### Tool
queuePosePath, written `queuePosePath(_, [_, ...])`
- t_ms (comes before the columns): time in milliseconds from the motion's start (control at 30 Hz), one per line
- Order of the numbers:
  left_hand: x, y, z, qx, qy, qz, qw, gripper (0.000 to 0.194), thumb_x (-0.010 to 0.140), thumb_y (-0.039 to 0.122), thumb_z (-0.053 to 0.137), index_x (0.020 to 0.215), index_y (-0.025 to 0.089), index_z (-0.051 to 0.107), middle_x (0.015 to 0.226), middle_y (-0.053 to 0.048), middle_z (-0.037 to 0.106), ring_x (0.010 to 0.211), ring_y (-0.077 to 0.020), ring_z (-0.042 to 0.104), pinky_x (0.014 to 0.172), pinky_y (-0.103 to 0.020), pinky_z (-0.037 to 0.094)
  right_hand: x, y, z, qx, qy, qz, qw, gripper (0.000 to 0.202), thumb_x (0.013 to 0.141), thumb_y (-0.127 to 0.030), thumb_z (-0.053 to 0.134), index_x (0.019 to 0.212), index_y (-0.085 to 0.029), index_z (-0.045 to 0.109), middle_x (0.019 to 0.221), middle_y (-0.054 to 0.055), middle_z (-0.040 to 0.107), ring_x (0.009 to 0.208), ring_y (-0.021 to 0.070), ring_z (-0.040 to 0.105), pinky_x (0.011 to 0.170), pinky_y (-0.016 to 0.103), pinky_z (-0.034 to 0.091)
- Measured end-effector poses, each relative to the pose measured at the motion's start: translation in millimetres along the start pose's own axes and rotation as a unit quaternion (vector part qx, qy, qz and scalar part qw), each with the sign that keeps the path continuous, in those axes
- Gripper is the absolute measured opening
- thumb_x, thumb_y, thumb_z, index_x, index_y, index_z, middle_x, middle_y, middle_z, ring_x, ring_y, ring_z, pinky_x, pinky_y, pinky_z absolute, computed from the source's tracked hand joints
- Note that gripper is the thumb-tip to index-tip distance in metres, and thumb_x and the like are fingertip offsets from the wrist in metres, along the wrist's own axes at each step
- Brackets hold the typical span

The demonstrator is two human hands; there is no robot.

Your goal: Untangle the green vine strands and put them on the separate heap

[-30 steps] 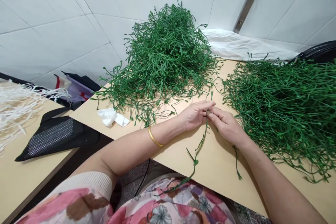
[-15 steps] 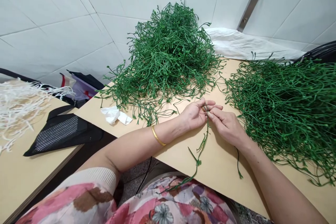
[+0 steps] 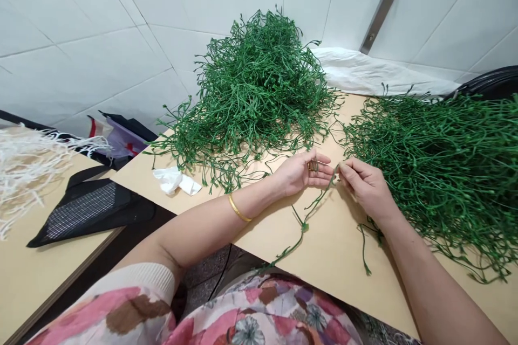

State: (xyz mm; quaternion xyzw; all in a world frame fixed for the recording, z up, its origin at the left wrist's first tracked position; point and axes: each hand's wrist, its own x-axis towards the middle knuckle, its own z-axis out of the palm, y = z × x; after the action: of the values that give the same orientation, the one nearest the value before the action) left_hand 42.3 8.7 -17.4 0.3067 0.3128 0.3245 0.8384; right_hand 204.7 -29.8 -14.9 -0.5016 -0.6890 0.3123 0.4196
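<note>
My right hand [image 3: 366,186] pinches the upper end of a thin green artificial plant stem [image 3: 304,226] between thumb and fingertips. The stem hangs down to the left, with small side shoots, over the table edge toward my lap. Just left of that pinch, my left hand [image 3: 301,174] lies palm up, fingers stretched out and apart. Something small and dark shows near its thumb and fingers; I cannot make out what. Behind both hands rises a tall heap of green stems [image 3: 259,86]. A second heap of green stems [image 3: 453,156] lies right of my right hand.
The tan table [image 3: 259,250] ends at my lap. Crumpled white tissue [image 3: 176,180] lies left of my forearm. Across a gap, another table holds white strands [image 3: 28,167] and a black mesh item [image 3: 81,210]. White sheeting [image 3: 372,73] runs along the tiled wall.
My right hand has moved slightly right, away from my left palm, drawing the stem's top end with it. My left fingers are more spread.
</note>
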Motion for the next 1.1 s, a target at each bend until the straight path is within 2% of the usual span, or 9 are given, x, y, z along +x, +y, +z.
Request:
queuePosePath(167, [-7, 0, 4.7, 0.065, -0.031, -0.061, 0.996, 0.029, 0.088, 0.034, 0.029, 0.090, 0.014, 0.050, 0.067, -0.008, 0.060, 0.051, -0.0130, 0.056, 0.051, -0.027, 0.045, -3, 1, 7, -0.143, 0.008, -0.030, 0.989, 0.028, 0.086, -0.031, 0.041, 0.062, -0.018, 0.044, 0.055, -0.003, 0.039, 0.052, 0.0094, 0.037, 0.052, 0.023, 0.028])
queuePosePath(267, [-10, 0, 7.4, 0.105, -0.012, -0.055, 0.993, 0.022, 0.086, 0.031, 0.035, 0.080, 0.015, 0.049, 0.054, 0.000, 0.051, 0.032, -0.0031, 0.029, 0.034, -0.015, 0.022, -3, 1, 8, -0.196, -0.011, -0.047, 0.979, 0.029, 0.086, -0.032, 0.040, 0.061, -0.018, 0.042, 0.053, -0.004, 0.037, 0.051, 0.0092, 0.035, 0.052, 0.023, 0.026])
queuePosePath(367, [-11, 1, 7.2, 0.184, 0.013, -0.020, 0.983, 0.024, 0.084, 0.033, 0.043, 0.071, 0.014, 0.049, 0.047, 0.005, 0.038, 0.032, -0.0009, 0.014, 0.034, -0.017, 0.007, -2, 1, 6, -0.184, -0.054, -0.042, 0.981, 0.030, 0.086, -0.034, 0.041, 0.060, -0.018, 0.041, 0.053, -0.004, 0.036, 0.051, 0.0088, 0.034, 0.052, 0.023, 0.026])
queuePosePath(500, [-14, 3, 3.9, 0.257, 0.005, 0.004, 0.966, 0.031, 0.078, 0.041, 0.052, 0.063, 0.014, 0.050, 0.044, 0.006, 0.032, 0.034, -0.0013, 0.015, 0.035, -0.019, 0.006, -1, -2, 1, -0.099, -0.122, -0.021, 0.987, 0.032, 0.083, -0.038, 0.046, 0.058, -0.018, 0.042, 0.052, -0.005, 0.032, 0.050, 0.0080, 0.030, 0.049, 0.023, 0.024])
queuePosePath(633, [-22, 5, 4.2, 0.241, -0.104, -0.027, 0.965, 0.032, 0.074, 0.044, 0.056, 0.065, 0.013, 0.055, 0.044, 0.008, 0.025, 0.037, -0.0021, 0.013, 0.038, -0.020, 0.008, -4, -7, -4, 0.054, -0.167, 0.005, 0.984, 0.038, 0.080, -0.041, 0.049, 0.051, -0.018, 0.042, 0.050, -0.004, 0.033, 0.050, 0.0084, 0.032, 0.049, 0.024, 0.027])
queuePosePath(767, [-29, 4, 9.0, 0.190, -0.181, -0.057, 0.963, 0.034, 0.074, 0.044, 0.056, 0.072, 0.010, 0.061, 0.045, 0.009, 0.018, 0.039, -0.0023, 0.010, 0.039, -0.019, 0.007, -9, -13, -5, 0.232, -0.192, 0.024, 0.953, 0.040, 0.078, -0.042, 0.052, 0.047, -0.018, 0.041, 0.045, -0.003, 0.036, 0.050, 0.0109, 0.038, 0.049, 0.026, 0.029])
queuePosePath(867, [-30, 1, 9.7, 0.144, -0.199, -0.071, 0.967, 0.033, 0.074, 0.043, 0.056, 0.069, 0.011, 0.060, 0.043, 0.010, 0.016, 0.038, -0.0024, 0.009, 0.038, -0.018, 0.007, -11, -19, -6, 0.341, -0.170, 0.022, 0.924, 0.042, 0.075, -0.040, 0.054, 0.043, -0.019, 0.036, 0.040, -0.004, 0.030, 0.041, 0.0093, 0.031, 0.045, 0.026, 0.027])
queuePosePath(967, [-24, -1, 6.7, 0.121, -0.175, -0.074, 0.974, 0.031, 0.075, 0.042, 0.055, 0.069, 0.011, 0.058, 0.042, 0.010, 0.016, 0.037, -0.0025, 0.010, 0.036, -0.017, 0.008, -9, -23, -11, 0.425, -0.106, -0.002, 0.899, 0.042, 0.073, -0.038, 0.054, 0.043, -0.019, 0.032, 0.038, -0.006, 0.022, 0.037, 0.0076, 0.025, 0.046, 0.028, 0.030])
queuePosePath(1100, [-11, -3, 2.5, 0.141, -0.108, -0.050, 0.983, 0.028, 0.079, 0.038, 0.052, 0.074, 0.011, 0.058, 0.044, 0.009, 0.018, 0.038, -0.0024, 0.011, 0.037, -0.016, 0.008, -1, -12, -15, 0.380, -0.014, 0.051, 0.924, 0.032, 0.074, -0.046, 0.057, 0.058, -0.020, 0.048, 0.046, -0.008, 0.020, 0.040, 0.0063, 0.021, 0.045, 0.025, 0.026])
